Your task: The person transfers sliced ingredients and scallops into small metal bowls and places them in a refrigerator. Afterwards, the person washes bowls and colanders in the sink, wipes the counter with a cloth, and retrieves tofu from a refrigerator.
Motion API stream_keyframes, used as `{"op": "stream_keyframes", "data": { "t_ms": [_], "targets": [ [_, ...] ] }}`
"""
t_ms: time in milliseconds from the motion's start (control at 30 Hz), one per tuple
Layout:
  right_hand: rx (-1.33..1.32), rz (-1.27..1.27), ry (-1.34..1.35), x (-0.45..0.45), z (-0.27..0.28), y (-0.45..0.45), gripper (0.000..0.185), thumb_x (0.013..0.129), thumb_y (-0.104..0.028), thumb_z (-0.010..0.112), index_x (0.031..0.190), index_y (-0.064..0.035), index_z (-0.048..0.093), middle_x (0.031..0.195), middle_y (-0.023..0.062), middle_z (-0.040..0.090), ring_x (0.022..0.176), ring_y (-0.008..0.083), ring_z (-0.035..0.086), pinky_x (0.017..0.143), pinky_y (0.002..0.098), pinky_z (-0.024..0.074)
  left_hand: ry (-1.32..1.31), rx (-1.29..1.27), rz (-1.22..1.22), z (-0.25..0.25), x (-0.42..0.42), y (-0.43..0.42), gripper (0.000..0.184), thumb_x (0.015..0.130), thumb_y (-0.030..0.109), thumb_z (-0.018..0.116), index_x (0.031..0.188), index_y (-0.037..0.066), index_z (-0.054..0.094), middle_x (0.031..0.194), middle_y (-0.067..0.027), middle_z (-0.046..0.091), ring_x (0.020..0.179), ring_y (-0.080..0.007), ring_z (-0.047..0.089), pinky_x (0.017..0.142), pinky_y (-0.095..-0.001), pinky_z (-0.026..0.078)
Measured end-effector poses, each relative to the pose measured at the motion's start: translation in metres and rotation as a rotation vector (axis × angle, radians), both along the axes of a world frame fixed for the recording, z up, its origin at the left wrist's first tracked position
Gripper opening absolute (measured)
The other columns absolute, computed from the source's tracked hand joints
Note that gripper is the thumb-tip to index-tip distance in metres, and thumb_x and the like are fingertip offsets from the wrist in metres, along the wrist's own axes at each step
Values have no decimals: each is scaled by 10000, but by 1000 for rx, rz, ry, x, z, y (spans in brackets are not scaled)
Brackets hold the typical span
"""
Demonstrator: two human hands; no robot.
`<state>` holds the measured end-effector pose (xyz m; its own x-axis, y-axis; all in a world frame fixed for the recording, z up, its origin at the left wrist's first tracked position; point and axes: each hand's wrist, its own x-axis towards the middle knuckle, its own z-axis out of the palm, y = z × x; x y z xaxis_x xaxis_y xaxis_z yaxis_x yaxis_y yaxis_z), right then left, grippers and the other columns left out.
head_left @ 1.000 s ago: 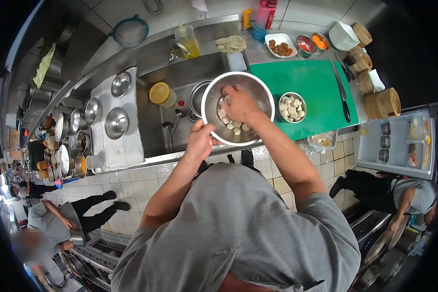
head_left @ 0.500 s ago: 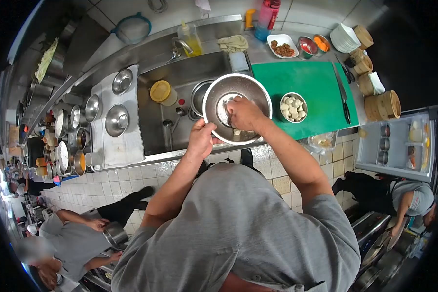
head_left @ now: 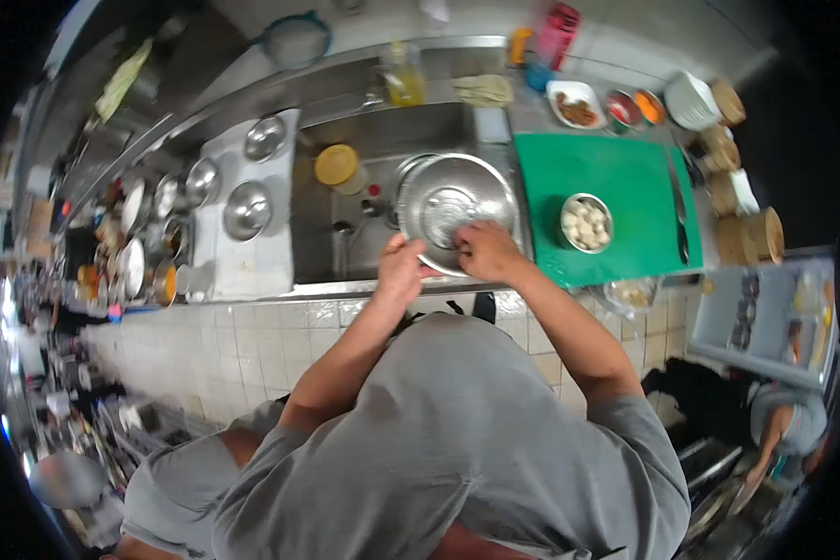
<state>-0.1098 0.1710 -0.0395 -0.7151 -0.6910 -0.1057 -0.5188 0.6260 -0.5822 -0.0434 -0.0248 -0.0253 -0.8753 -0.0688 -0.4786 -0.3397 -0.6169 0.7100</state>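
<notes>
Over the right end of the sink a large stainless steel mixing bowl (head_left: 446,175) is tipped a little toward me. My left hand (head_left: 402,267) grips its near left rim, thumb over the edge. Inside the bowl, by its near right wall, is my right hand (head_left: 488,252) with curled fingers; blur hides what they hold, if anything. To the right, a small steel cup (head_left: 564,233) full of whitish round pieces (head_left: 585,224) stands on a green cutting board (head_left: 551,168).
A knife (head_left: 679,210) lies along the board's right side. Behind are a white dish of brown food (head_left: 577,105) and stacked white plates (head_left: 692,101). A yellow-lidded tub (head_left: 337,164) sits in the sink. Steel bowls (head_left: 248,211) rest at left. Co-workers stand behind me on both sides.
The view has shifted, so the counter appears farther right. My right hand has moved from the bowl's middle to its near right side. The co-worker at left has come closer behind me.
</notes>
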Motion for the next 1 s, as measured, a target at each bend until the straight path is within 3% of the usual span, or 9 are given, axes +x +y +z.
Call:
{"op": "stream_keyframes", "data": {
  "t_ms": [67, 267, 367, 500, 600, 633, 733, 867, 1000],
  "targets": [
    [138, -53, -85, -1, 0, -8, 269, 798, -320, 630, 1013, -162, 668, 1057, 136, 659, 1131, 337, 582, 942, 513, 449, -54, 29, 71, -13, 4, -5, 155, 867, 3, 555, 1015, 35, 587, 947, -129, 674, 790, -300, 711, 604, -513, 636],
    [135, 132, -176, 10, 19, -25, 264, 905, -355, 561, 995, -138, 682, 1010, 138, 667, 1018, 371, 630, 865, 508, 490, -148, 94, 124, -16, 11, -27, 129, 871, 33, 567, 998, 53, 558, 971, -138, 643, 794, -313, 688, 591, -516, 616],
    [-37, 213, -144, 15, 16, -28, 392, 984, -474, 509, 977, -122, 683, 978, 145, 662, 959, 366, 644, 808, 461, 507, -266, 166, 149, -40, 17, -37, 125, 867, 37, 568, 990, 56, 552, 952, -136, 622, 836, -316, 668, 646, -532, 609],
    [37, 300, -347, 11, 6, -42, 439, 968, -516, 553, 951, -94, 673, 881, 163, 661, 900, 330, 645, 787, 434, 491, -437, 266, 165, -66, 31, -48, 128, 857, 33, 581, 979, 55, 548, 928, -118, 587, 871, -306, 630, 769, -560, 592],
    [-21, 381, -529, 5, -6, -56, 468, 957, -526, 579, 933, -67, 663, 861, 157, 654, 829, 295, 627, 768, 410, 487, -392, 338, 94, -76, 38, -57, 127, 857, 26, 584, 974, 56, 545, 929, -114, 566, 826, -310, 613, 772, -556, 586],
    [-9, 400, -559, 4, -3, -61, 403, 978, -449, 588, 919, -55, 654, 805, 108, 631, 769, 187, 586, 713, 361, 474, -374, 318, 94, -77, 39, -57, 103, 871, 24, 573, 966, 51, 542, 947, -123, 564, 835, -323, 612, 758, -552, 588],
    [-29, 347, -692, 1, -18, -76, 403, 976, -446, 593, 919, -51, 647, 783, 112, 617, 750, 182, 570, 701, 352, 470, -436, 260, 138, -99, 36, -64, 76, 884, 34, 570, 953, 45, 542, 949, -131, 570, 841, -327, 616, 742, -549, 591],
    [-183, 338, -459, -8, -25, -86, 379, 936, -410, 665, 858, -40, 648, 732, 77, 603, 698, 166, 551, 660, 351, 465, -409, 245, 187, -78, 28, -65, 89, 908, 55, 555, 987, 17, 542, 980, -160, 570, 892, -344, 631, 753, -558, 602],
    [-136, 65, -736, -38, -4, -88, 385, 866, -440, 729, 944, -63, 704, 773, 59, 656, 755, 163, 620, 698, 354, 513, -356, 289, 155, -73, 10, -66, 80, 920, 54, 531, 951, -13, 561, 964, -171, 594, 947, -341, 631, 852, -578, 583]
  ]
}}
